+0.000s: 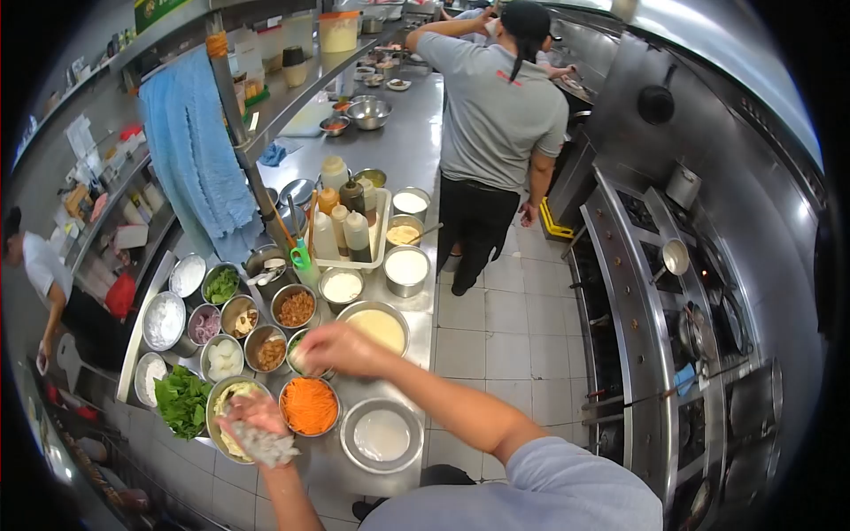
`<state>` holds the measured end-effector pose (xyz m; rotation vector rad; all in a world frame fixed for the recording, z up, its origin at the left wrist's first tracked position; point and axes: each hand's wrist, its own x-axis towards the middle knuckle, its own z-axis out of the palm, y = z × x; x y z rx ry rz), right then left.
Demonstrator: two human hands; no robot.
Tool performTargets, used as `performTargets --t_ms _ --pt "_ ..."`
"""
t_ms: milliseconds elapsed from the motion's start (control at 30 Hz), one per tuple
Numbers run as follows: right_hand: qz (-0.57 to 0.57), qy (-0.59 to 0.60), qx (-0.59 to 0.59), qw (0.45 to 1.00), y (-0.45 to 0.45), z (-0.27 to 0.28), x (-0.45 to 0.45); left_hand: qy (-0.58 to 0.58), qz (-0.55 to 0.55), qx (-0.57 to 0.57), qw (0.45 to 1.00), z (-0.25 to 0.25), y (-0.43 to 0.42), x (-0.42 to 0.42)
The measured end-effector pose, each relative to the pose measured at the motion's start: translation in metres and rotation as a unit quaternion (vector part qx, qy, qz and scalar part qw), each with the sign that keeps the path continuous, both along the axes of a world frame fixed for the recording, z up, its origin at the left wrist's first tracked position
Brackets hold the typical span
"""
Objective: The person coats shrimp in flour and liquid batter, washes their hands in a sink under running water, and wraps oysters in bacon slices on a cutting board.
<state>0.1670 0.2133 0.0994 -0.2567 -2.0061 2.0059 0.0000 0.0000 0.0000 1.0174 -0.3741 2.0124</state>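
My left hand [252,418] is palm up over a bowl of pale shredded food [215,409], with a pile of whitish, translucent pieces [270,444] on it. My right hand [329,350] reaches over a small container, mostly hidden beneath it; its fingers are bent together, and what they hold is too blurred to make out. Just below my right hand is a bowl of shredded carrot [309,406]. A metal bowl with whitish liquid [381,435] stands to the right. Leafy greens [183,401] lie left of my left hand.
Several ingredient containers, a tray of squeeze bottles [377,232] and a bowl of yellow liquid [378,328] stand on the steel counter [416,115]. A person in grey [496,115] stands ahead, beside the counter. Stoves [655,292] line the right. Another person [47,274] is far left.
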Motion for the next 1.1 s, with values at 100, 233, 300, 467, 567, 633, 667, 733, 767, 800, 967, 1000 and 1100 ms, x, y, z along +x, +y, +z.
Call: performTargets --t_ms 100,233,300,467,567,633,667,733,767,800,967,1000,1100 --pt "0.019 -0.039 0.268 0.962 -0.108 0.051 0.001 -0.114 -0.029 -0.17 0.978 0.045 -0.014 0.065" --pt "-0.123 -0.006 0.444 0.888 -0.236 0.021 -0.027 -0.109 -0.08 -0.343 0.93 0.051 -0.087 0.06" --pt "-0.183 0.025 0.557 0.81 -0.29 0.004 -0.04 -0.183 0.023 -0.242 0.953 0.034 -0.128 0.045" --pt "-0.03 0.078 0.334 0.939 -0.366 -0.032 -0.058 -0.322 0.236 -0.464 0.791 0.016 -0.25 0.002" --pt "0.091 0.028 0.381 0.92 -0.399 -0.044 -0.067 -0.345 0.296 -0.541 0.707 -0.007 -0.318 -0.022" --pt "0.081 0.038 0.365 0.927 -0.419 -0.073 -0.091 -0.298 0.305 -0.593 0.683 -0.055 -0.358 -0.05" --pt "0.089 0.043 0.368 0.924 -0.436 -0.068 -0.099 -0.266 0.304 -0.613 0.679 -0.082 -0.391 -0.065" --pt "0.098 0.083 0.371 0.92 -0.467 -0.058 -0.127 -0.278 0.351 -0.612 0.652 -0.057 -0.412 -0.053" --pt "0.095 0.115 0.371 0.917 -0.483 -0.062 -0.139 -0.262 0.351 -0.621 0.65 -0.055 -0.423 -0.053" --pt "0.078 0.121 0.385 0.912 -0.501 -0.073 -0.153 -0.244 0.347 -0.63 0.651 -0.057 -0.431 -0.053" --pt "0.206 0.138 0.558 0.791 -0.541 -0.106 -0.188 -0.397 0.241 -0.546 0.698 -0.069 -0.464 -0.063" --pt "0.209 0.15 0.582 0.771 -0.541 -0.108 -0.184 -0.46 0.223 -0.509 0.692 -0.073 -0.47 -0.068" --pt "0.287 0.086 0.597 0.745 -0.539 -0.102 -0.206 -0.474 0.247 -0.516 0.669 -0.089 -0.488 -0.079"
